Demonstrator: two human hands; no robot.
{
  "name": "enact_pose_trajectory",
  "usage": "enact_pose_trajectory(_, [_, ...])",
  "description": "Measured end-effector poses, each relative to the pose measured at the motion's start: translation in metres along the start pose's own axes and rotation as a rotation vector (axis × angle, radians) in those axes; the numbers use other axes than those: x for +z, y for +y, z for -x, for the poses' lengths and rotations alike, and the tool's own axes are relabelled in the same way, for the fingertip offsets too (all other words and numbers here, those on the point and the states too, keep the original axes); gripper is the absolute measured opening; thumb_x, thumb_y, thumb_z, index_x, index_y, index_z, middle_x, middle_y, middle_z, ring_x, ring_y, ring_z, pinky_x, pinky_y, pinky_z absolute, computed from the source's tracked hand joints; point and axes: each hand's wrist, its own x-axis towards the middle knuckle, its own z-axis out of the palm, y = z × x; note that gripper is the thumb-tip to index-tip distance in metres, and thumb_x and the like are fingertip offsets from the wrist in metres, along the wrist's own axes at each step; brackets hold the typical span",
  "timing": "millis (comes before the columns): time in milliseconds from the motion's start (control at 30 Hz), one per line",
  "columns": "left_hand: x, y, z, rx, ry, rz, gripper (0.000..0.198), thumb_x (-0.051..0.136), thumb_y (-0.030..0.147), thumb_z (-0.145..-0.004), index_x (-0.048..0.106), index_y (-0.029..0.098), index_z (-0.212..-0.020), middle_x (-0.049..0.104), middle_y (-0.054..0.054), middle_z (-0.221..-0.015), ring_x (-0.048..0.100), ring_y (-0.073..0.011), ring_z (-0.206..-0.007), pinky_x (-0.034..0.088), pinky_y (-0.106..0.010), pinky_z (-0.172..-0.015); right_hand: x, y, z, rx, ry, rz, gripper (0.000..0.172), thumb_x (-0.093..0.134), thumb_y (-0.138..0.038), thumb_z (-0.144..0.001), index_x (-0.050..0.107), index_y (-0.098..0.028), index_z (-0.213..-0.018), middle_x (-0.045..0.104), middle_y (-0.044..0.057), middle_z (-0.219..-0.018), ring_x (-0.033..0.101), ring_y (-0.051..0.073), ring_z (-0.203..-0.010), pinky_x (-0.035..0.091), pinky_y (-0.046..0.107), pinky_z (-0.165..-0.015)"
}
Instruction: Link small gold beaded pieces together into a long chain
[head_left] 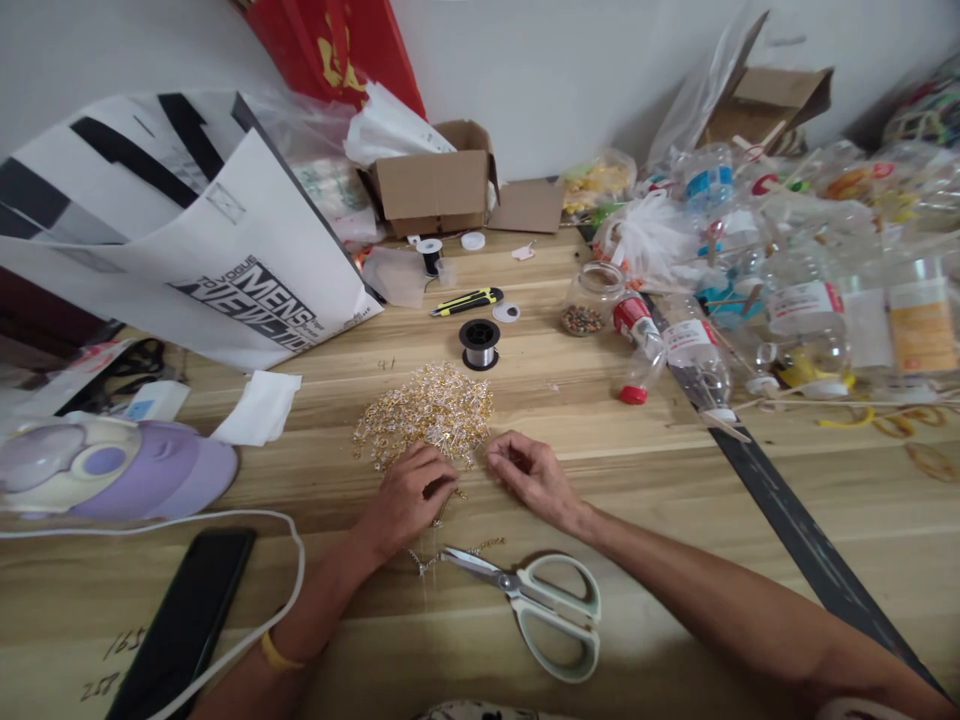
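My left hand (411,497) is closed in a pinch at the near edge of a pile of small gold and clear beads (427,410). A short beaded strand (439,515) with gold bits hangs just below its fingertips, partly hidden by the hand. To the right of the pile, my right hand (534,480) has thumb and fingers pressed together; anything between them is too small to make out. Scissors (517,590) with pale handles lie slightly spread in front of my hands. Another beaded chain (427,565) lies by the blade tips.
Behind the pile stand a wire spool (479,345) and a yellow-black utility knife (468,300). A bead jar (589,300) and several plastic bottles (697,355) crowd the right. On the left are a phone (187,620), a white cable (296,560), a purple device (142,465) and a paper bag (247,260).
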Motion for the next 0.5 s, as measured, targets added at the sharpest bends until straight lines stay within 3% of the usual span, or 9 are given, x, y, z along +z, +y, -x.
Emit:
enact_pose_trajectory(233, [-0.0080, 0.0037, -0.0015, 0.055, -0.169, 0.020, 0.011, 0.059, 0.016, -0.084, 0.069, 0.018, -0.080, 0.064, -0.005, -0.078, 0.053, -0.0176, -0.080, 0.043, -0.030, -0.074, -0.0007, -0.0025, -0.0001, -0.007, -0.004, 0.023, 0.026, 0.056, -0.041, -0.086, 0.056, -0.016, -0.079, 0.049, -0.002, -0.061, 0.042, 0.010, -0.056, 0.035, 0.022, -0.053])
enact_pose_trajectory(500, [0.0005, 0.0017, 0.0004, 0.105, -0.188, -0.045, 0.015, 0.055, 0.018, -0.087, 0.068, 0.017, -0.080, 0.064, -0.006, -0.078, 0.052, -0.0185, -0.080, 0.043, -0.032, -0.074, -0.0006, -0.0002, -0.0003, -0.018, -0.008, 0.029, 0.026, 0.055, -0.040, -0.087, 0.056, -0.016, -0.079, 0.048, -0.002, -0.061, 0.042, 0.010, -0.056, 0.034, 0.022, -0.052])
